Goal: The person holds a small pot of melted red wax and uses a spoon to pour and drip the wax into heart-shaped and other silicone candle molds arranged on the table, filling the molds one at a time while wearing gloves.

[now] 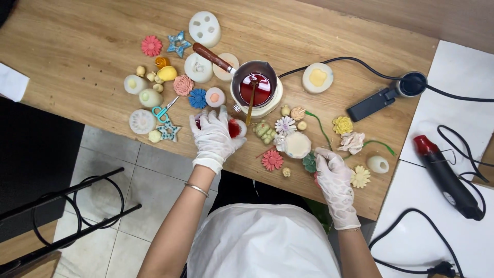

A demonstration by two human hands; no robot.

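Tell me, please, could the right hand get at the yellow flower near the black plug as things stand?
Probably yes: the right hand rests at the table's near edge, and only low pieces like the pale flower lie between it and the yellow flower.

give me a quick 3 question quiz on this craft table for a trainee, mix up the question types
1. True or false: the left hand rests on a small mould holding red fill.
2. Multiple choice: what lies in the metal pot with the wooden handle? A) clear water B) dark red liquid C) yellow beads
3. Short answer: which tool lies on the white surface to the right of the wooden table?

Key
1. True.
2. B; a stick leans in it too.
3. A red and black heat gun, with its cable. The right hand is at the table's near edge, by a green flower piece.
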